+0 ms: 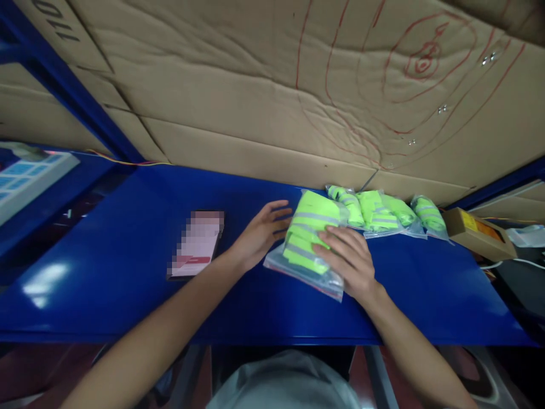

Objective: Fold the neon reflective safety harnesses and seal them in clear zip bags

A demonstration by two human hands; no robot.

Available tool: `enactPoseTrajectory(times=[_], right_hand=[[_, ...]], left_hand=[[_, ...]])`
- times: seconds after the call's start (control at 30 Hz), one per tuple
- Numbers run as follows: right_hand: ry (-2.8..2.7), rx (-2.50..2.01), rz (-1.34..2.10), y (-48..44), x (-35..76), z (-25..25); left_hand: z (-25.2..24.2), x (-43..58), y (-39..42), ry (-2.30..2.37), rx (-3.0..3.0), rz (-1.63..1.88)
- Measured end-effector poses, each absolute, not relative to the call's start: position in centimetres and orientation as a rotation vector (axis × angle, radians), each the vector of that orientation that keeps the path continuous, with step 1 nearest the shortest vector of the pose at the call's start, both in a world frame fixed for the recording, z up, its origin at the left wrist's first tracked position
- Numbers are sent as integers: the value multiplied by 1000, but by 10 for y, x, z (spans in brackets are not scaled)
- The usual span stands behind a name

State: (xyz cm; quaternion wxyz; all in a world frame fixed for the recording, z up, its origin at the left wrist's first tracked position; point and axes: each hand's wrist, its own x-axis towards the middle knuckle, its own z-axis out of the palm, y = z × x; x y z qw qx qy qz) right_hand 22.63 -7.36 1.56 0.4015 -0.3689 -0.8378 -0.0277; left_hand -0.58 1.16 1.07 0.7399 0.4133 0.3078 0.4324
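A clear plastic bag with a folded neon-yellow safety vest [307, 227] lies on the blue shelf [128, 272] in front of me. My right hand [351, 258] rests flat on top of the bag, fingers stretched out and pressing it down. My left hand [261, 230] lies open against the bag's left edge, fingers extended. Behind the bag, several more bagged vests [383, 213] lie in a row toward the right.
A phone [196, 244] lies on the shelf left of my hands. A small cardboard box [479, 232] sits at the far right, with cables beside it. A cardboard wall marked with red lines [298, 85] backs the shelf. A light-coloured device [25, 176] stands at the far left.
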Motion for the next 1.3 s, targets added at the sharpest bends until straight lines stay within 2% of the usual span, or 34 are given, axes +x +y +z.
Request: enactPoseTrajectory(times=[0.13, 0.3, 0.4, 0.5, 0.63, 0.73, 1.07, 1.3], right_hand=[[-2295, -844, -264, -82, 215, 12], [-2413, -1003, -139, -66, 218, 9], [-2284, -1141, 106, -54, 227, 5], [-1887, -1223, 509, -49, 227, 0], [-1441, -1124, 1051, -49, 210, -6], [-1274, -1127, 1262, -48, 200, -9], [-1101, -1232, 1278, -41, 201, -1], [-1001, -1369, 954, -72, 317, 34]], left_hand=[[13, -7, 8, 525, 620, 598], [10, -4, 3, 592, 771, 790], [6, -3, 6, 673, 796, 883], [5, 0, 3, 721, 799, 895], [6, 5, -8, 677, 801, 837], [4, 8, -10, 618, 837, 854], [4, 7, 0, 786, 956, 908], [-9, 9, 8, 861, 1123, 741]])
